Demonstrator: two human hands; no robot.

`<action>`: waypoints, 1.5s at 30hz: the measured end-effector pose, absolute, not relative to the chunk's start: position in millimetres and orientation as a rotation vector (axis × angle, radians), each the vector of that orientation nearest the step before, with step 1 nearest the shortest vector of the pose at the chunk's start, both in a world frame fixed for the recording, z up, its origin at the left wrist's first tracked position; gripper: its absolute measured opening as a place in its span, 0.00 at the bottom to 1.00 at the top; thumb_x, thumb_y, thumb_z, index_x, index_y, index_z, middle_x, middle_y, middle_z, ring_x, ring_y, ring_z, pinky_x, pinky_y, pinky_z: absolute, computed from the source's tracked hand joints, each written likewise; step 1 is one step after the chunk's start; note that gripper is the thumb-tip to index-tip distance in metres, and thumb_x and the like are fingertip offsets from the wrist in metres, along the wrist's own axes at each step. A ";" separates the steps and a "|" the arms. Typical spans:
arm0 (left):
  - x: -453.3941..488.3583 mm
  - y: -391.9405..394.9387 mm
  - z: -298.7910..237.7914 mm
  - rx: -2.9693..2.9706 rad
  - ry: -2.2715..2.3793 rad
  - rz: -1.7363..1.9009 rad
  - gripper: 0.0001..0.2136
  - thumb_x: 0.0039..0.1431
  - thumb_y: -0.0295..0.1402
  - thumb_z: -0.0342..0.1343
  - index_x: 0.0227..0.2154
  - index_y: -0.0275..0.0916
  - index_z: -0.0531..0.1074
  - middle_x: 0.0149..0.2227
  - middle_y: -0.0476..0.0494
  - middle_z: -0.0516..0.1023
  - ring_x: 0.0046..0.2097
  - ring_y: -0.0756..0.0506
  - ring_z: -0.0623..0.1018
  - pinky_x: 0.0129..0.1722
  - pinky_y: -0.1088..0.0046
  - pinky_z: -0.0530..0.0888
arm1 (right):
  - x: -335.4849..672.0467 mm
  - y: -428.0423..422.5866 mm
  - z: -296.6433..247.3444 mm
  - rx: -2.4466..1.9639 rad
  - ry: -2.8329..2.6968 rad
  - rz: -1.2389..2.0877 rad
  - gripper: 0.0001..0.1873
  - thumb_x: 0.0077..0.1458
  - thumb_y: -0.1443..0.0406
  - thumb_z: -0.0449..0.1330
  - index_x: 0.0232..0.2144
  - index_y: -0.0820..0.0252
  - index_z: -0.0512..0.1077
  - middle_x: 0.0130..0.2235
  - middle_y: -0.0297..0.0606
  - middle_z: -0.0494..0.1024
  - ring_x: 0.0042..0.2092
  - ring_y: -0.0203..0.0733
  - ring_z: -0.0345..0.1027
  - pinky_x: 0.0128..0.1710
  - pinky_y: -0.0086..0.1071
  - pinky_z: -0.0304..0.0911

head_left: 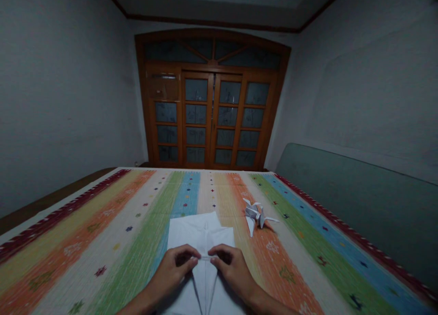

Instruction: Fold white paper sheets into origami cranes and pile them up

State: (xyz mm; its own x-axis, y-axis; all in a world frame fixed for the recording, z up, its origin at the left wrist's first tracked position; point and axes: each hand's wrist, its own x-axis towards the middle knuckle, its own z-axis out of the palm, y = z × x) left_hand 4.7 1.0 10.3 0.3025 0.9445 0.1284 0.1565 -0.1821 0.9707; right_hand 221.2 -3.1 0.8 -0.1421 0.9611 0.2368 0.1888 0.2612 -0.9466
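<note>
A folded piece of white paper point(204, 283) with long creases narrows toward the front edge of the view. My left hand point(174, 268) pinches it between thumb and index finger at its upper left. Opposite, my right hand point(237, 270) has the same kind of pinch on the upper right, and the fingertips of both hands are close together. Underneath lie white paper sheets point(190, 229), whose corners stick out beyond my hands. To the right of my hands sit white folded paper cranes point(253, 214), close together; I cannot tell exactly how many.
A striped, patterned cloth point(130, 255) covers the table. Along the right side runs a pale green panel point(356, 191), perhaps a backrest. Wooden doors with glass panes point(212, 118) stand beyond the far edge, between pale walls.
</note>
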 end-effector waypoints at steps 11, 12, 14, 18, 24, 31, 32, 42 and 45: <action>-2.5 -1.4 5.5 1.640 1.014 0.934 0.15 0.54 0.39 0.64 0.42 0.37 0.83 0.33 0.41 0.82 0.34 0.43 0.78 0.35 0.68 0.73 | 223.3 -0.9 -2.5 -1.083 -1.549 0.975 0.11 0.55 0.60 0.65 0.35 0.60 0.84 0.35 0.45 0.86 0.39 0.52 0.78 0.42 0.40 0.71; -1.7 -2.3 7.2 1.675 1.033 0.922 0.15 0.54 0.39 0.64 0.42 0.37 0.83 0.33 0.41 0.82 0.34 0.43 0.77 0.36 0.68 0.72 | 223.6 -1.7 -1.8 -1.073 -1.561 0.962 0.11 0.56 0.60 0.64 0.35 0.60 0.84 0.36 0.45 0.85 0.40 0.52 0.78 0.42 0.40 0.71; 0.2 -5.0 12.1 1.777 1.089 0.905 0.13 0.55 0.37 0.63 0.40 0.39 0.84 0.33 0.43 0.80 0.34 0.43 0.76 0.36 0.68 0.71 | 224.3 -3.9 -0.2 -1.045 -1.602 0.927 0.13 0.59 0.59 0.62 0.37 0.59 0.84 0.38 0.46 0.85 0.43 0.52 0.78 0.46 0.42 0.71; 3.7 -12.1 19.4 1.925 1.227 0.896 0.12 0.55 0.32 0.62 0.41 0.43 0.85 0.33 0.45 0.76 0.36 0.42 0.76 0.39 0.66 0.70 | 225.8 -9.5 1.2 -1.044 -1.691 0.863 0.16 0.63 0.59 0.60 0.47 0.57 0.82 0.56 0.51 0.79 0.58 0.56 0.72 0.58 0.48 0.67; 4.5 -15.6 13.5 2.030 1.339 0.944 0.09 0.59 0.31 0.63 0.41 0.44 0.85 0.33 0.44 0.76 0.36 0.40 0.76 0.41 0.64 0.72 | 224.7 -13.9 -6.9 -1.108 -1.839 0.767 0.14 0.58 0.65 0.65 0.47 0.58 0.80 0.63 0.54 0.71 0.64 0.58 0.66 0.65 0.53 0.60; 6.0 -20.3 13.3 2.215 1.297 1.013 0.04 0.60 0.28 0.64 0.34 0.43 0.84 0.34 0.42 0.79 0.41 0.37 0.76 0.48 0.56 0.72 | 231.7 -11.3 -18.6 -1.033 -2.019 0.750 0.23 0.53 0.64 0.71 0.52 0.58 0.78 0.61 0.55 0.75 0.65 0.60 0.65 0.65 0.57 0.59; 6.3 -20.5 13.5 2.247 1.287 1.023 0.05 0.60 0.27 0.64 0.34 0.43 0.83 0.35 0.42 0.79 0.42 0.37 0.75 0.49 0.56 0.72 | 233.6 -10.6 -17.1 -1.022 -2.028 0.759 0.22 0.53 0.64 0.71 0.51 0.58 0.78 0.61 0.54 0.75 0.65 0.59 0.66 0.65 0.57 0.59; 4.9 -19.1 11.4 2.436 1.223 1.086 0.05 0.62 0.27 0.63 0.35 0.43 0.83 0.42 0.39 0.77 0.46 0.35 0.73 0.48 0.55 0.74 | 236.4 -6.3 -5.2 -1.086 -1.987 0.809 0.04 0.54 0.69 0.67 0.33 0.57 0.81 0.56 0.48 0.80 0.61 0.56 0.70 0.62 0.51 0.61; 5.5 -19.9 13.5 2.441 1.171 1.109 0.06 0.63 0.25 0.62 0.34 0.43 0.82 0.45 0.38 0.78 0.49 0.35 0.74 0.49 0.57 0.74 | 234.8 -8.1 -4.1 -1.076 -1.991 0.705 0.03 0.54 0.70 0.68 0.31 0.57 0.82 0.51 0.47 0.81 0.54 0.53 0.74 0.56 0.45 0.66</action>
